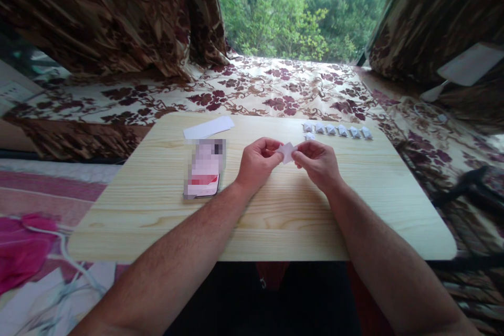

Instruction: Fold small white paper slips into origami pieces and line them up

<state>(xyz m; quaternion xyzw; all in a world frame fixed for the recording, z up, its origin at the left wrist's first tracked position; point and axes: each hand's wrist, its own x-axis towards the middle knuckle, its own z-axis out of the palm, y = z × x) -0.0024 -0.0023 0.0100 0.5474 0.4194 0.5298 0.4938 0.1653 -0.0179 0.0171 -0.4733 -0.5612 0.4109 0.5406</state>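
Note:
A small folded piece of white paper [287, 151] is held just above the light wooden table [165, 220], near its middle. My left hand [258, 161] pinches its left side with curled fingers. My right hand [318, 164] pinches its right side. Both hands are closed on the paper. A row of several small folded white paper pieces [337, 129] lies at the table's far right, beyond my right hand, with one more folded piece [309, 136] just in front of the row.
A phone [205, 168] lies face up left of my left hand. A strip of white paper [208, 127] lies behind it. Floral cloth and curtains surround the table, a window is behind, and a white cable [66, 257] trails at the left.

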